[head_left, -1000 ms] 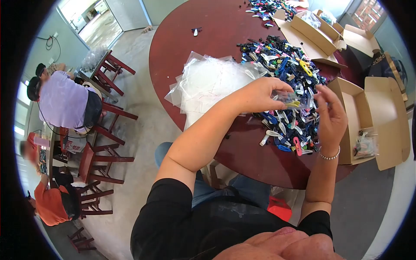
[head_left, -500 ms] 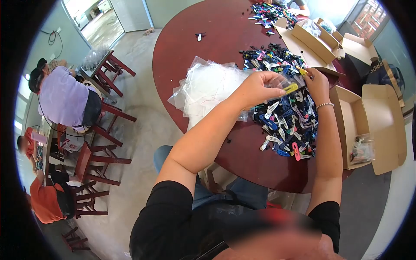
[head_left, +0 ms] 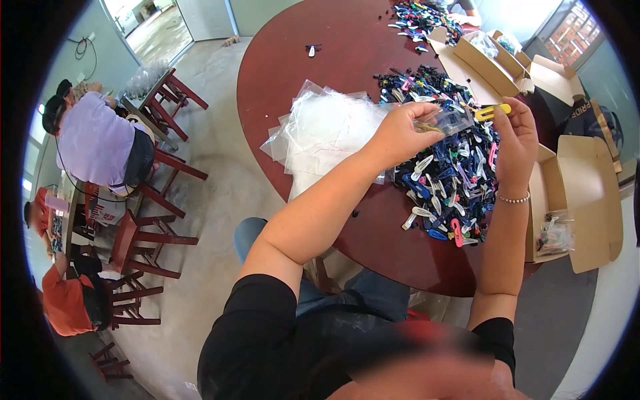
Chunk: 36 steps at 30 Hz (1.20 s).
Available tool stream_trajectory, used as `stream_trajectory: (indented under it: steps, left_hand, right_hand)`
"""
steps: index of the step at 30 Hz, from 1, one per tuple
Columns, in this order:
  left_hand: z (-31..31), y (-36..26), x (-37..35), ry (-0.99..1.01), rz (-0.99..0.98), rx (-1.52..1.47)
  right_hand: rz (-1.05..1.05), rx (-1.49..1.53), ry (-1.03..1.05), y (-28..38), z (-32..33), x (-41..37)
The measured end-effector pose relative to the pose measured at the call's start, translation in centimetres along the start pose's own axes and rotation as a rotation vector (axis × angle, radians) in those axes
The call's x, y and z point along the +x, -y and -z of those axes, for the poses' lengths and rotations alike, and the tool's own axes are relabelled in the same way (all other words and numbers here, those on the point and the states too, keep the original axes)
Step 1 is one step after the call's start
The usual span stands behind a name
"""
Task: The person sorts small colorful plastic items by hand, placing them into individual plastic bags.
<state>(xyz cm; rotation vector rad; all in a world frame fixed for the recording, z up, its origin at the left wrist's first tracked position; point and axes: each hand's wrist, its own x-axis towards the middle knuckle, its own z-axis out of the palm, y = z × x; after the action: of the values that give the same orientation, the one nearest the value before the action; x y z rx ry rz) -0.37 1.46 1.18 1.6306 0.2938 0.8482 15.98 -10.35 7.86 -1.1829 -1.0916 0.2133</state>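
My left hand (head_left: 408, 133) is closed on a small clear plastic bag (head_left: 455, 123), in which a dull yellowish clip shows near the fingers. Between the thumb and fingers of my right hand (head_left: 517, 140) is a yellow hair clip (head_left: 492, 113), close to the bag's right end. Under and around both hands spreads a big pile of mixed hair clips (head_left: 443, 190), mostly dark, with white, blue and pink ones. Left of the pile lies a heap of clear bags (head_left: 327, 133) on the dark red table (head_left: 293, 67).
An open cardboard box (head_left: 579, 200) with a bagged bundle stands right of my right arm. Further boxes (head_left: 480, 67) and another clip pile (head_left: 423, 21) are at the far side, near a person's arm. Several people sit by stools (head_left: 143, 243) at the left.
My right hand has lifted from the pile and moved right and nearer, now with the yellow clip clearly in its fingers. The clip at my left hand now shows inside the bag.
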Motion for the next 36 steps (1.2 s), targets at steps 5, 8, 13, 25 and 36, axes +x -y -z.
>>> stream_trajectory:
  steps: [5,8,13,25,36]
  left_hand:
    - [-0.1,0.9,0.3,-0.031,-0.037,0.058]
    - [-0.1,1.0,0.2,-0.036,-0.064,0.067]
    - [0.0,0.8,0.3,-0.041,-0.057,0.043]
    - [-0.4,0.5,0.0,-0.067,-0.211,0.284]
    - [0.4,-0.7,-0.2,0.311,0.095,-0.364]
  right_hand:
    - [0.089,-0.226,0.078,-0.4,-1.3,-0.8]
    - [-0.027,-0.366,0.101,-0.6,-1.7,-1.4]
    - [0.090,-0.330,0.109,-0.3,-2.9,-1.9]
    - [-0.340,-0.084,0.042,-0.2,-3.7,-3.6]
    - [-0.060,-0.209,0.515,2.0,-0.2,0.2]
